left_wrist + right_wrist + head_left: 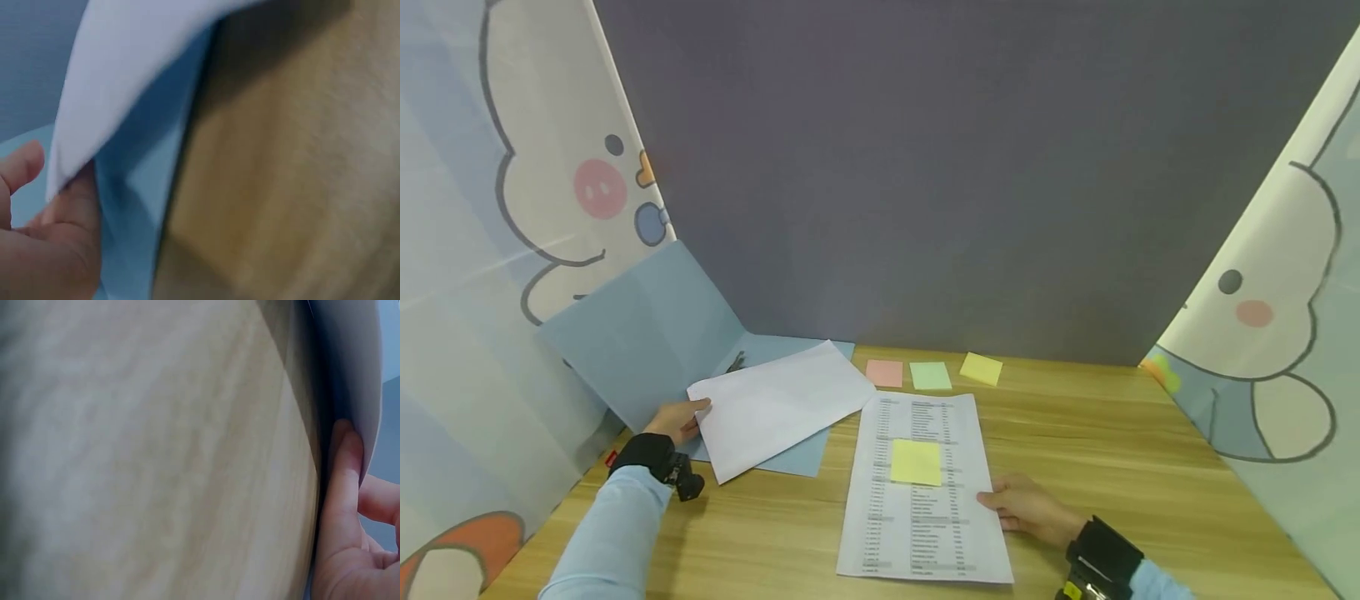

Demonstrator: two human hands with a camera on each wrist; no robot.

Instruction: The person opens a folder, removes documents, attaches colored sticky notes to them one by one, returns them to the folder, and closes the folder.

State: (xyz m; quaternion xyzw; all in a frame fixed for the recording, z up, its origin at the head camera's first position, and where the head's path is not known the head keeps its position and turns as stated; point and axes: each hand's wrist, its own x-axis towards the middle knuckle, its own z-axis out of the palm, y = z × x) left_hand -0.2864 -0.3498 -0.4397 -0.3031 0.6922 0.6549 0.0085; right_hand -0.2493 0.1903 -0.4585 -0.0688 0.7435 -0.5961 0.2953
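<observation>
My left hand (676, 421) holds the left edge of a white sheet of paper (786, 404), whose visible face is blank. Its fingers lie beneath the sheet and the thumb is at the upper side. This paper slants over an open light-blue folder (655, 325), with the folder's cover standing up at the left. Over on the right, my right hand (1033, 507) pinches the right edge of a printed sheet (925, 533). A yellow sticky note (916, 462) sits on the middle of its printed columns. In the right wrist view, fingers (344, 487) reach under this curved sheet.
Pink (884, 373), green (931, 376) and yellow sticky notes (981, 369) lie along the back of the wooden table (1120, 433). A dark metal clip (737, 362) shows inside the folder. A grey panel (970, 167) stands behind, with cartoon-printed cloth on both sides.
</observation>
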